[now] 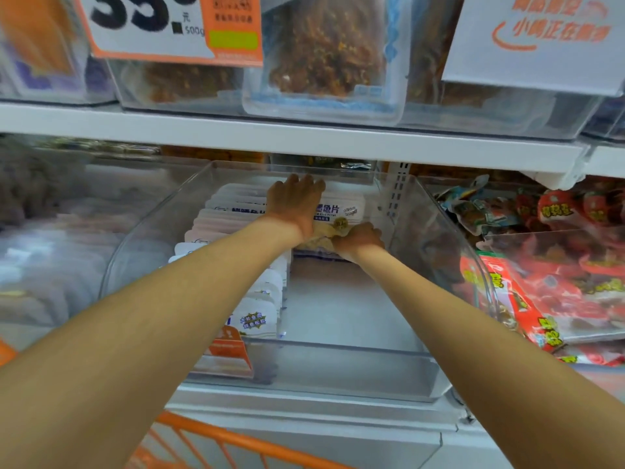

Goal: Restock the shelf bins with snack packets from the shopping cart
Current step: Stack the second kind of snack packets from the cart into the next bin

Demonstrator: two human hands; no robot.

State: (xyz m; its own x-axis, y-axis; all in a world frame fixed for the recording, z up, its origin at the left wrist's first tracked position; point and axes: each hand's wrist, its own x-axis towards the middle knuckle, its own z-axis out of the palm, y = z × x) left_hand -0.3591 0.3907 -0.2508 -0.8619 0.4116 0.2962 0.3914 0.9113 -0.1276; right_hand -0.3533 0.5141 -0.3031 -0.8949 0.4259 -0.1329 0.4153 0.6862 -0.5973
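Orange cart rim sits lowest, below the clear bin. Deep inside that bin, the left hand lies flat, fingers spread, on white snack packets; the right hand pinches a packet's front edge. Bare bin floor lies open nearer its front wall. Red packets fill the neighbouring bin.
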